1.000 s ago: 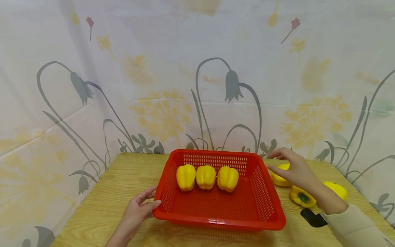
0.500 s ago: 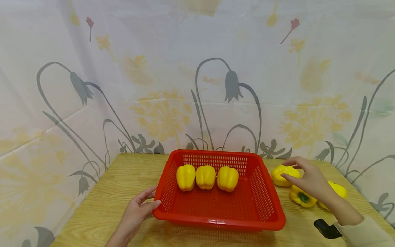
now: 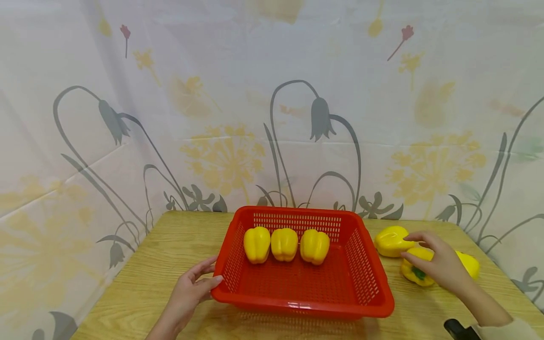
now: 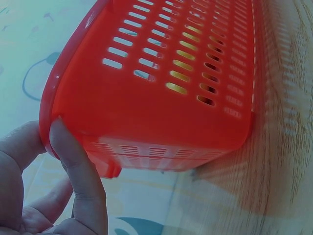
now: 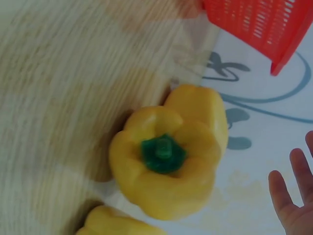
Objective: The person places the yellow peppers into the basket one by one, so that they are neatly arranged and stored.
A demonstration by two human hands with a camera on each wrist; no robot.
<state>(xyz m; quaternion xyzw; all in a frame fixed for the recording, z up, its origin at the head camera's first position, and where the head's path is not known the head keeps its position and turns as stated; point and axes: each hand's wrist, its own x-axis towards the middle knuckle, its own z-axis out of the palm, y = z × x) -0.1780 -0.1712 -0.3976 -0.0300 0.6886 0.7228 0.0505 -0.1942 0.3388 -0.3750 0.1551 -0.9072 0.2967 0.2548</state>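
Note:
A red plastic basket with slotted walls stands on the table. Inside it, three yellow bell peppers sit in a row toward the back. My left hand pinches the basket's left rim, thumb on top and fingers beneath; the left wrist view shows a finger against the outer wall. To the right of the basket, my right hand hovers over more yellow bell peppers, fingers spread and holding nothing. One of these, a bell pepper with a green stem, faces the right wrist camera; the hand partly hides it in the head view.
Another bell pepper lies close to the basket's right wall, and one more lies at the far right. The wood-grain table meets a floral-print cloth backdrop. A black wrist strap piece shows by the right sleeve.
My right hand has moved right and down, from beside the basket's right rim to over the stemmed bell pepper. The left hand, the basket and the peppers have stayed put.

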